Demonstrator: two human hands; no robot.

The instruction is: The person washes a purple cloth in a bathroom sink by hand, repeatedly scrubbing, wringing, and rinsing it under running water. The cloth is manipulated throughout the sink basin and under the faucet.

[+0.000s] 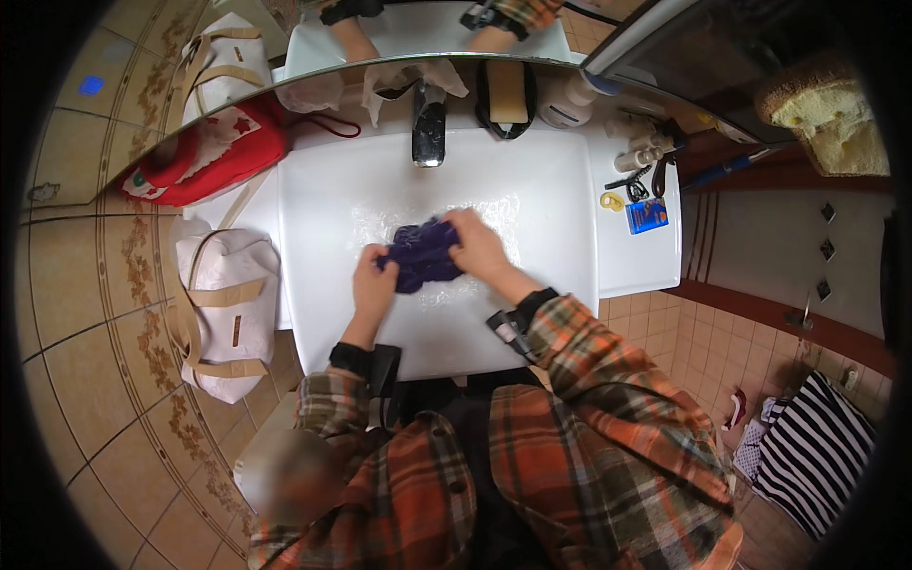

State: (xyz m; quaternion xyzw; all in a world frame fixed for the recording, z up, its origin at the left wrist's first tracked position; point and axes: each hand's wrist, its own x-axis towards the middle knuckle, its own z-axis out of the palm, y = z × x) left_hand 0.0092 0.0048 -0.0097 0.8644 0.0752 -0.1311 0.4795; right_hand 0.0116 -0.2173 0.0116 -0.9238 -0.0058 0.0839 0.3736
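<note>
Between my two hands is a crumpled dark purple cloth [427, 253], held over the basin of a white sink [320, 206]. My left hand [374, 281] pinches the cloth's left edge between thumb and fingers. At the upper right side, my right hand [481, 246] grips it with bent fingers. Wet, shiny patches show on the basin around the cloth. Beyond the hands, the black and chrome faucet [429, 128] points toward me, its spout apart from the cloth. What kind of cloth item it is, I cannot tell.
Behind the faucet stand a soap dish [506, 107] and a white bottle [568, 103]. Small bottles [636, 159], a hair clip, and a blue packet [647, 216] occupy the right ledge. A white bag [231, 313] and a red pouch [235, 153] flank the left side. A mirror [427, 32] hangs low.
</note>
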